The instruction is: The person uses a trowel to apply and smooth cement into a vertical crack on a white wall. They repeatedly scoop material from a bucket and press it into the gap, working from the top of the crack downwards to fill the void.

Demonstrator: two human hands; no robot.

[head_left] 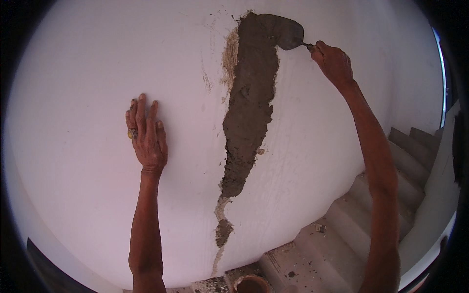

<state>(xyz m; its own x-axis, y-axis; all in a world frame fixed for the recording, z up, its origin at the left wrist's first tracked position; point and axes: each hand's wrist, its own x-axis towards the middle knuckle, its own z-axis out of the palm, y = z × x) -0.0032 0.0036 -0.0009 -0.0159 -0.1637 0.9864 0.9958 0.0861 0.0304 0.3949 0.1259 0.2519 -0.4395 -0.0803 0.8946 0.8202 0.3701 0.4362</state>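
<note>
A long strip of wet grey mortar [250,93] runs down the white wall [185,63], wide at the top and narrowing below. My right hand [334,62] is closed round the handle of a trowel [292,32], whose blade lies against the top right part of the mortar. My left hand [146,132] rests flat on the wall left of the strip, fingers stretched out, a ring with a yellow stone on one of them. Beneath the main strip, a smaller rough patch [224,232] sits in a thin broken line of chipped plaster.
Concrete stairs [337,229] climb along the wall toward the right, with mortar splatter on the lower steps. A round brown tub [250,284] shows partly at the bottom edge. A small chunk of debris [320,228] lies on one step.
</note>
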